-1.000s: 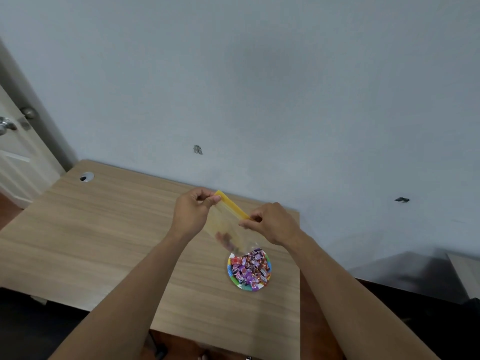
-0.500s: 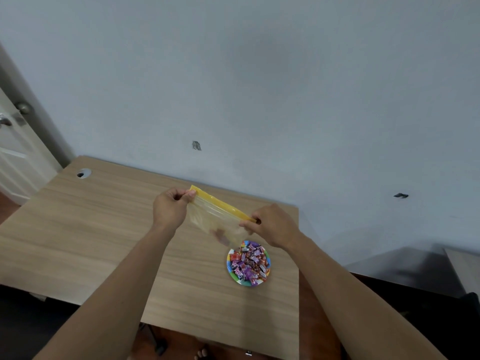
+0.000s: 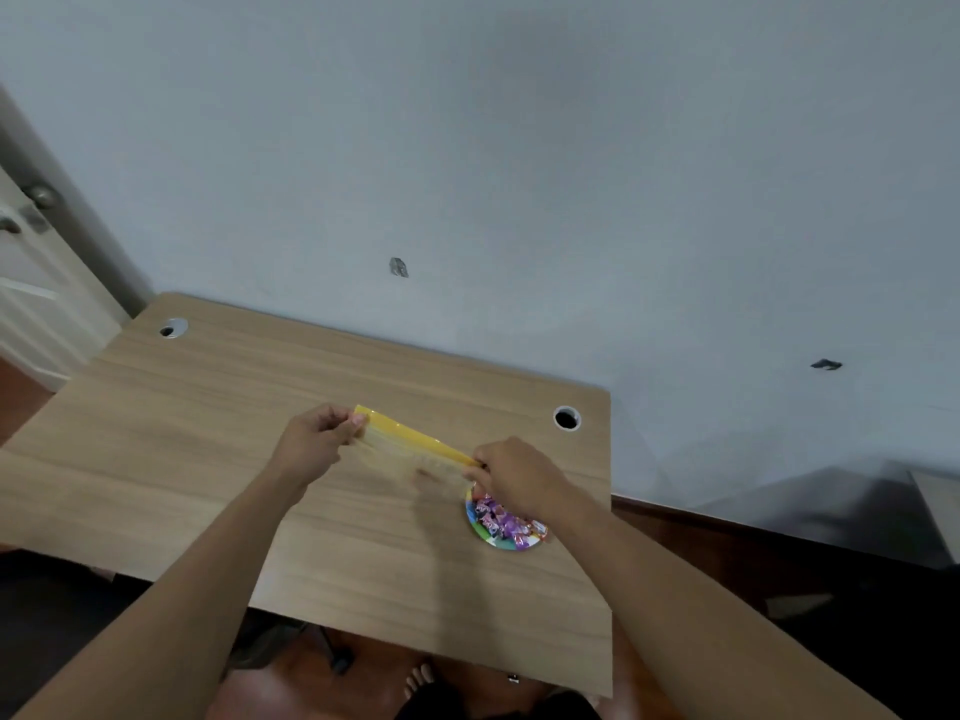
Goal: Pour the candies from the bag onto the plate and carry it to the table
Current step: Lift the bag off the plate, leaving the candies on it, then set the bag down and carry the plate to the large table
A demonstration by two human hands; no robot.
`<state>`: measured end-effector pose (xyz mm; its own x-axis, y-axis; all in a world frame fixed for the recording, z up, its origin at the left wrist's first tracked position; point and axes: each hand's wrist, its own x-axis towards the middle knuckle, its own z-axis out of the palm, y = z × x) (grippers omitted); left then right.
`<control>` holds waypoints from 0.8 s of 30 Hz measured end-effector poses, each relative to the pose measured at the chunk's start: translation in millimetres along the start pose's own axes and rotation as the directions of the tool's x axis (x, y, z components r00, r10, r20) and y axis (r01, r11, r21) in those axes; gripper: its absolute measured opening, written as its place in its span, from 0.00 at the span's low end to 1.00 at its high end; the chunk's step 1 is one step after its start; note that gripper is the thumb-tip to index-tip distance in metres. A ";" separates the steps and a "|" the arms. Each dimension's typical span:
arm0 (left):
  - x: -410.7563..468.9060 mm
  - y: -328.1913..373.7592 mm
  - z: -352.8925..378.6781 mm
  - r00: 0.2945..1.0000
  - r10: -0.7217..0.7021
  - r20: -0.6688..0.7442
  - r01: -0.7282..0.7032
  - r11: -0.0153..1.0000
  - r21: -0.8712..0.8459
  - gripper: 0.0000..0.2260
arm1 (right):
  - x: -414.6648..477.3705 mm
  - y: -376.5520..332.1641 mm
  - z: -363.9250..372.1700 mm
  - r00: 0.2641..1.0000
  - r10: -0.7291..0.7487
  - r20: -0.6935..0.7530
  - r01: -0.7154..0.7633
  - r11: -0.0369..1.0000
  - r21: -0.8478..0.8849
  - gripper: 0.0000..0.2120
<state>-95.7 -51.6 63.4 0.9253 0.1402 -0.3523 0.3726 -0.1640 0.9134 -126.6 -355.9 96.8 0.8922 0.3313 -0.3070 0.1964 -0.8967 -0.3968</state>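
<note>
A clear plastic bag (image 3: 410,457) with a yellow zip strip is stretched between both hands, low over the wooden desk (image 3: 182,449). My left hand (image 3: 311,446) pinches its left end and my right hand (image 3: 519,478) pinches its right end. The bag looks empty. Just below my right hand sits a small colourful plate (image 3: 485,537) heaped with purple and pink wrapped candies (image 3: 506,522); my right hand and wrist hide the plate's upper right part.
The desk stands against a pale wall and has two round cable holes, one at the back left (image 3: 173,328) and one at the back right (image 3: 566,418). A door with a knob (image 3: 41,194) is at the far left. Dark floor lies to the right.
Both hands have lowered the bag toward the desk and pulled it out flatter and wider. The left hand has moved left. The plate of candies has not moved.
</note>
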 end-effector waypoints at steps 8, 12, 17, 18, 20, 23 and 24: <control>7.8 -41.3 -35.2 0.992 -0.109 -0.055 0.113 0.991 0.066 0.09 | 26.1 -25.7 65.3 0.976 0.138 0.168 -0.177 0.953 0.247 0.11; 14.6 -51.3 -45.6 0.984 -0.148 -0.100 0.153 0.987 0.052 0.11 | 42.3 -36.6 86.1 0.972 0.170 0.160 -0.210 0.936 0.284 0.11; 18.6 -56.8 -48.3 0.980 -0.156 -0.126 0.165 0.984 0.068 0.12 | 53.9 -36.1 99.0 0.970 0.177 0.169 -0.231 0.887 0.401 0.12; 19.2 -56.2 -47.4 0.978 -0.156 -0.140 0.169 0.982 0.085 0.14 | 54.8 -34.1 99.2 0.971 0.177 0.158 -0.230 0.871 0.435 0.11; 20.5 -53.8 -43.5 0.970 -0.143 -0.198 0.164 0.982 0.094 0.23 | 56.1 -27.5 95.4 0.975 0.186 0.123 -0.223 0.847 0.482 0.11; 22.0 -49.3 -31.7 0.933 -0.051 -0.356 0.106 0.985 0.135 0.30 | 57.5 -5.2 81.8 0.967 0.235 0.098 -0.250 0.809 0.532 0.15; 22.8 -48.4 -26.0 0.922 -0.017 -0.386 0.080 0.985 0.150 0.28 | 57.4 6.3 77.0 0.959 0.266 0.099 -0.276 0.792 0.545 0.14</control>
<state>-94.5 -15.1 16.5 0.8203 0.5087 -0.2614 0.4520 -0.2965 0.8413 -105.4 -319.9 10.0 0.8676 0.1081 -0.4854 -0.3121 -0.6415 -0.7007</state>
